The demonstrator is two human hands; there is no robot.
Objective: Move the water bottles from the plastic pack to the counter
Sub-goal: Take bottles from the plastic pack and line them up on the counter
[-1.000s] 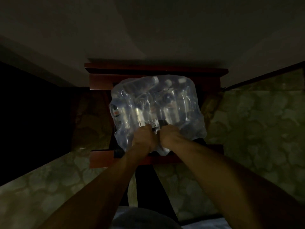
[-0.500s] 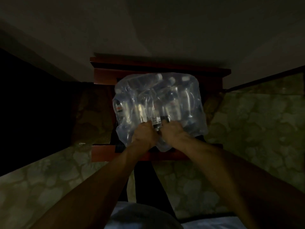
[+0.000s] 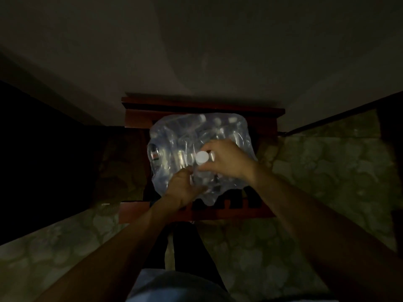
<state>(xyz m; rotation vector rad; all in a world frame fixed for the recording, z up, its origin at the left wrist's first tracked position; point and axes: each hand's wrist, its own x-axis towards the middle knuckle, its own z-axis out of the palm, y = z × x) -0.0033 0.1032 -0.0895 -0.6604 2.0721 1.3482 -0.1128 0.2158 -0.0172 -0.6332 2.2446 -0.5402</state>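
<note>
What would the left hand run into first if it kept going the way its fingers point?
Probably the plastic pack itself: the left hand already has its grip on the wrap at the near edge, fingers aimed at the bottles inside. Dim light leaves depth uncertain.

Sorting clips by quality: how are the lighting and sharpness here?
Head view: very dim, corners near black; the pack and white cap catch most light; the right hand is brighter than the left hand; bottles look soft; wide-angle bending at edges.
</note>
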